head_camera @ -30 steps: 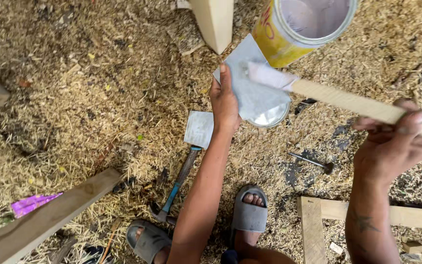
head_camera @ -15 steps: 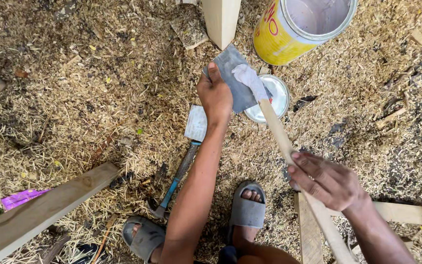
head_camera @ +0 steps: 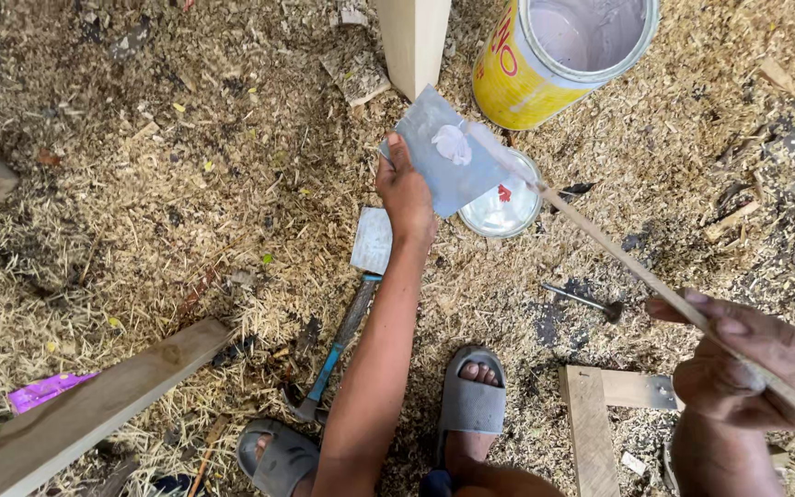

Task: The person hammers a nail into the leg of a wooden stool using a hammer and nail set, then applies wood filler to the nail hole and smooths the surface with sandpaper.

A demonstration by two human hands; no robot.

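Sawdust and shavings cover the whole ground under me. At upper centre my left hand [head_camera: 407, 189] reaches forward on a straight arm, thumb and fingers pinching the lower left edge of a grey card [head_camera: 443, 152], held flat with a dab of white putty [head_camera: 454, 144] on it. My right hand [head_camera: 747, 368], at lower right, is closed around a thin wooden stick [head_camera: 637, 271] that runs diagonally up-left, its tip touching the card by the putty.

Just behind the card, at top right, stands a yellow can [head_camera: 545, 64] with red marks on its side, open and pale inside. Its round metal lid [head_camera: 505, 204] lies below the card, partly hidden by it. A pale wooden post [head_camera: 413, 41] rises at top centre, left of the can.

Under my left forearm lie a small grey sheet [head_camera: 372, 241] and a hammer [head_camera: 338, 345] with a blue grip. A dark nail-like tool [head_camera: 586, 300] lies right of centre. My feet in grey sandals [head_camera: 471, 400] show at the bottom. A plank [head_camera: 94, 410] crosses the lower left beside a purple scrap [head_camera: 43, 390], and a wooden frame [head_camera: 600, 410] sits at lower right.
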